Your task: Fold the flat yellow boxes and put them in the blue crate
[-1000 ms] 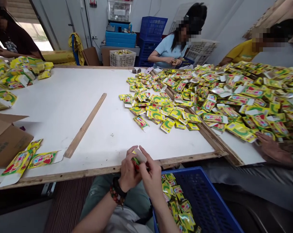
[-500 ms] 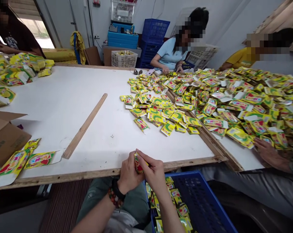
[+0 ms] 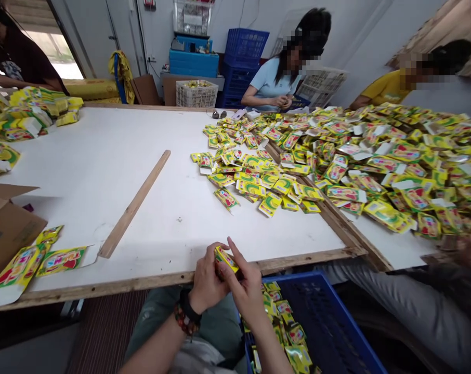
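Over the near edge of the white table (image 3: 79, 208), a small yellow crayon box (image 3: 225, 258) with green and red print is held between my two hands. My left hand (image 3: 209, 275), with a dark band and a beaded bracelet at the wrist, grips the box from its left side. My right hand (image 3: 245, 283) has its thumb against the box, and its index finger is stretched up past it. Below my right forearm, a blue crate (image 3: 325, 301) holds many similar boxes (image 3: 298, 358). A loose pile of the same kind of box (image 3: 259, 179) lies on the table ahead.
A wooden strip (image 3: 136, 205) lies across the table. At left are a cardboard carton (image 3: 13, 234), flat yellow packets (image 3: 62, 261) and stacked packets (image 3: 28, 111). A wooden divider (image 3: 332, 221) borders a large heap (image 3: 407, 150). Co-workers sit left, across and right.
More of the box now shows between my hands, and my right index finger has lifted away from it. The co-worker's hand at right has drawn back from the heap.
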Tool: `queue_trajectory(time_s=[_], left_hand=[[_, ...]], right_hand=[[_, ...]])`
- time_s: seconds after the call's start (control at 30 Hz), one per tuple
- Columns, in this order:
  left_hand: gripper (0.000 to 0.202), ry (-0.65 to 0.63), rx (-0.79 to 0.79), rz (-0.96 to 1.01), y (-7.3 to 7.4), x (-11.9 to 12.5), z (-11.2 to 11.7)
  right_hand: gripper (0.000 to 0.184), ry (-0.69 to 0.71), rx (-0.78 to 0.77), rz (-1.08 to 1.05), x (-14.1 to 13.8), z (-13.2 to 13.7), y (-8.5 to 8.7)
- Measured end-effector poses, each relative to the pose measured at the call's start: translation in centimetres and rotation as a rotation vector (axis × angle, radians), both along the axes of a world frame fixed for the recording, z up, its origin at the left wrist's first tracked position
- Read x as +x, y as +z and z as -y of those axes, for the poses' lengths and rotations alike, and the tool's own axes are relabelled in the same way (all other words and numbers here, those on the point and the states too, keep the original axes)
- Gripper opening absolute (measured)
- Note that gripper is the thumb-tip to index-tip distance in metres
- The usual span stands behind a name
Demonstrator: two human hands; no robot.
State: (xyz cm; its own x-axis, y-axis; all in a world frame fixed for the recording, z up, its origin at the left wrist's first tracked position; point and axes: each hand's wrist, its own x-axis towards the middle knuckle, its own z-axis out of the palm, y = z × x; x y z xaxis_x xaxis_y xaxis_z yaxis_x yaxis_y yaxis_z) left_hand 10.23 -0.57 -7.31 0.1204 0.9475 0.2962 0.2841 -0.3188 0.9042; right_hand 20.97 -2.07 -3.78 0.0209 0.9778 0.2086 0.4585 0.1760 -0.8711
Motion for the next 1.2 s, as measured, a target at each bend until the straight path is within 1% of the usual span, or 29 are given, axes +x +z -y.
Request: queue_trajectory(time_s=[0.1, 0.17, 0.2, 0.3, 0.4, 0.53, 0.63, 0.73, 0.83, 0.97, 1.1, 1.2], left_hand=[[0.047, 0.0, 0.178, -0.005, -0.4, -0.1, 0.0], [0.047, 0.007, 0.253, 0.004, -0.4, -0.1, -0.1], [0.047, 0.006, 0.259, 0.013, -0.4, -0.1, -0.1], [0.05, -0.005, 0.209, 0.042, -0.1, 0.0, -0.2], [0.052, -0.015, 0.182, 0.05, 0.3, 0.0, -0.2], [0.059, -0.051, 0.215, 0.017, 0.1, 0.0, -0.2], [0.062, -0.074, 0.235, -0.017, -0.4, -0.1, -0.1], [0.059, -0.107, 0.225, -0.032, -0.7, -0.2, 0.0], [0.057, -0.125, 0.201, -0.017, -0.6, -0.3, 0.0], [0.055, -0.119, 0.164, -0.015, -0.6, -0.3, 0.0], [0.055, -0.11, 0.151, -0.024, -0.6, -0.3, 0.0], [0.056, -0.151, 0.122, -0.026, -0.4, -0.4, 0.0]], right_hand=[[0.049, 0.02, 0.017, -0.062, 0.3, 0.2, 0.9], [0.044, 0.043, 0.055, -0.029, 0.6, 0.2, 1.5], [0.042, 0.069, 0.083, 0.01, 0.8, 0.3, 1.8], [0.037, 0.19, 0.177, 0.171, 1.5, 0.2, 2.9], [0.033, 0.281, 0.213, 0.369, 2.4, -0.2, 4.3], [0.029, 0.451, 0.169, 0.566, 3.8, -1.7, 6.7], [0.022, 0.601, 0.094, 0.622, 4.7, -3.2, 8.0], [0.017, 0.703, 0.006, 0.659, 5.1, -4.2, 8.8], [0.017, 0.723, -0.076, 0.608, 5.0, -4.6, 9.0], [0.016, 0.645, -0.195, 0.508, 4.4, -4.5, 8.8], [0.018, 0.634, -0.239, 0.465, 4.2, -4.5, 8.8], [0.018, 0.635, -0.271, 0.437, 4.4, -4.6, 9.1]])
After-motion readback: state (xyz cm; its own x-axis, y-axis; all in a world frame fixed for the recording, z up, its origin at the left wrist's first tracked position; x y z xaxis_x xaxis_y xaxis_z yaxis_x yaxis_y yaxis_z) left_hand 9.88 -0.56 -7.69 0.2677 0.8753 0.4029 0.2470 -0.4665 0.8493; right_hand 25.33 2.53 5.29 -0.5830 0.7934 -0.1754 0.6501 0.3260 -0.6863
